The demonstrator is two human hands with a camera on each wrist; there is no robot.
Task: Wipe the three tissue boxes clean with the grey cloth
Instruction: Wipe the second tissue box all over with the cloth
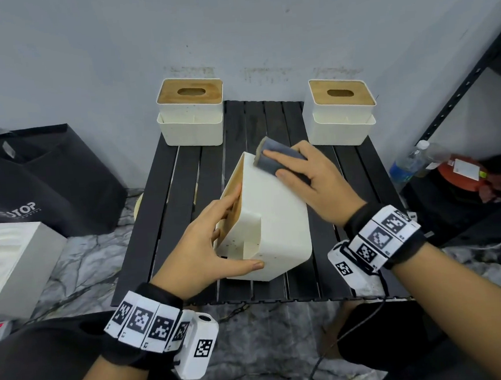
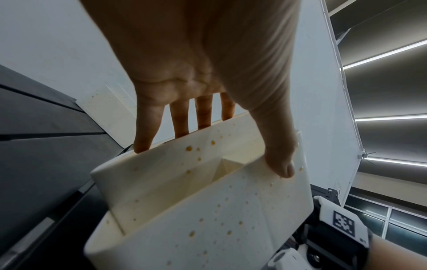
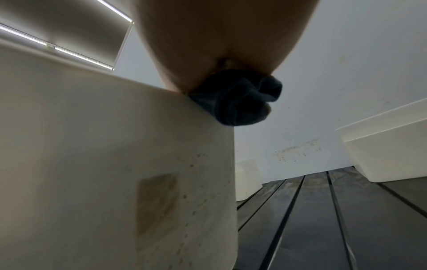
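A white tissue box (image 1: 275, 218) lies tipped on its side in the middle of the black slatted table (image 1: 162, 226), its wooden lid facing left. My left hand (image 1: 240, 232) clamps it, fingers on the lid, thumb on the near spotted face (image 2: 208, 219). My right hand (image 1: 272, 163) holds the folded grey cloth (image 1: 272, 146) and presses it on the box's upper far corner. In the right wrist view the cloth (image 3: 235, 102) is bunched under my palm against the box edge (image 3: 115, 164). Two more tissue boxes stand upright at the back left (image 1: 190, 113) and back right (image 1: 340, 113).
A grey wall runs right behind the table. A black bag (image 1: 33, 183) and a white box (image 1: 11, 253) sit on the floor to the left. On the right stand a black metal shelf (image 1: 460, 89), a water bottle (image 1: 412, 162) and a red object (image 1: 460, 170).
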